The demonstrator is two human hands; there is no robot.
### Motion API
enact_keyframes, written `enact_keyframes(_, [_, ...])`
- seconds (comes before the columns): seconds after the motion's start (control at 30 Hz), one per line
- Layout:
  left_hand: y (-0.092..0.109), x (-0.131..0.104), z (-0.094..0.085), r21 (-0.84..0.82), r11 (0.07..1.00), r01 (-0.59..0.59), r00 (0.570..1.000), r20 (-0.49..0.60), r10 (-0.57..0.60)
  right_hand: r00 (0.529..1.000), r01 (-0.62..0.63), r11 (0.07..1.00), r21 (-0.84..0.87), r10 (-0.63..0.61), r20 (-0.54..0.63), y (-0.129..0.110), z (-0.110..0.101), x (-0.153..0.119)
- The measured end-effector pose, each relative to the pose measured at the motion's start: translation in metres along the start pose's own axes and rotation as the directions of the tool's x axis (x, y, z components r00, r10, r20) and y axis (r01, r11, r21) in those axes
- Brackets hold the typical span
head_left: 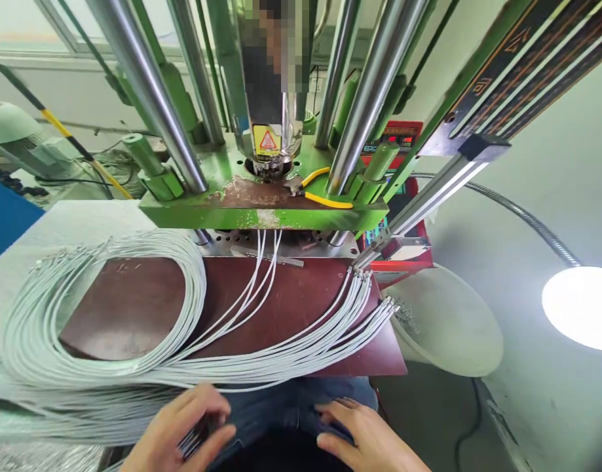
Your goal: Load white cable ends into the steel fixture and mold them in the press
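Hands at the press, lower edge of frame, thumbs parted from fingers.
From where I stand, the left hand (183, 429), lower left of center, is half open and curled (whether the dark area inside its grip is a held part, I cannot tell). The right hand (362, 436), lower right of center, is loosely curled, half open, with no part visible in it. White cables (281, 357) run from a left-side coil to center right, across the brown board (285, 295), above both hands.
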State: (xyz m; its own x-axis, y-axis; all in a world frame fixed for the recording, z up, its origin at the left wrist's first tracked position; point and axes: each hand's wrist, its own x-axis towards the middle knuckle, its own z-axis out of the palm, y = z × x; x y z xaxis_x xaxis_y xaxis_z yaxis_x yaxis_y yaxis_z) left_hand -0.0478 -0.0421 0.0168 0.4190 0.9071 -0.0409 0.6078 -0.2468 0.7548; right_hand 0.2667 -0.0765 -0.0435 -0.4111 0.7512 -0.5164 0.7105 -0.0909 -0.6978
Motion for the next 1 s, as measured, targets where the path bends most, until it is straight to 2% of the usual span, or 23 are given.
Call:
enact_keyframes(0.07, [-0.002, 0.012, -0.007, 0.209, 0.970, -0.128, 0.986, -0.076, 0.147, 0.988, 0.153, 0.988, -0.036, -0.151, 0.039, -0.024, -0.002, 0.006])
enact_keyframes(0.13, [-0.008, 0.019, -0.009, 0.416, 0.888, -0.195, 0.968, -0.064, 0.242, 0.964, 0.264, 0.963, -0.060, -0.261, 0.049, -0.041, 0.001, 0.014])
enact_keyframes(0.23, [-0.018, 0.019, -0.004, 0.626, 0.745, -0.230, 0.948, -0.027, 0.316, 0.939, 0.344, 0.936, -0.071, -0.342, 0.039, -0.052, 0.010, 0.025])
enact_keyframes(0.3, [-0.022, 0.015, -0.002, 0.684, 0.688, -0.242, 0.933, -0.031, 0.359, 0.932, 0.363, 0.927, -0.091, -0.360, 0.042, -0.054, 0.016, 0.029])
enact_keyframes(0.43, [-0.022, 0.010, -0.001, 0.669, 0.691, -0.273, 0.921, -0.025, 0.388, 0.937, 0.350, 0.931, -0.103, -0.346, 0.058, -0.054, 0.024, 0.030])
enact_keyframes(0.6, [-0.024, 0.014, -0.001, 0.637, 0.707, -0.307, 0.907, -0.031, 0.421, 0.945, 0.326, 0.941, -0.089, -0.324, 0.038, -0.055, 0.024, 0.028])
enact_keyframes(0.7, [-0.026, 0.019, -0.005, 0.535, 0.785, -0.311, 0.908, -0.076, 0.411, 0.942, 0.335, 0.938, -0.087, -0.335, 0.020, -0.055, 0.024, 0.030])
enact_keyframes(0.8, [-0.026, 0.024, -0.012, 0.415, 0.866, -0.277, 0.927, -0.122, 0.355, 0.934, 0.356, 0.931, -0.085, -0.356, 0.014, -0.055, 0.024, 0.033])
enact_keyframes(0.9, [-0.025, 0.028, -0.011, 0.423, 0.865, -0.270, 0.932, -0.111, 0.346, 0.914, 0.404, 0.906, -0.126, -0.406, 0.009, -0.059, 0.018, 0.029])
enact_keyframes(1.0, [-0.023, 0.030, -0.004, 0.470, 0.832, -0.295, 0.929, -0.063, 0.365, 0.847, 0.526, 0.844, -0.103, -0.531, -0.021, -0.069, 0.003, 0.021])
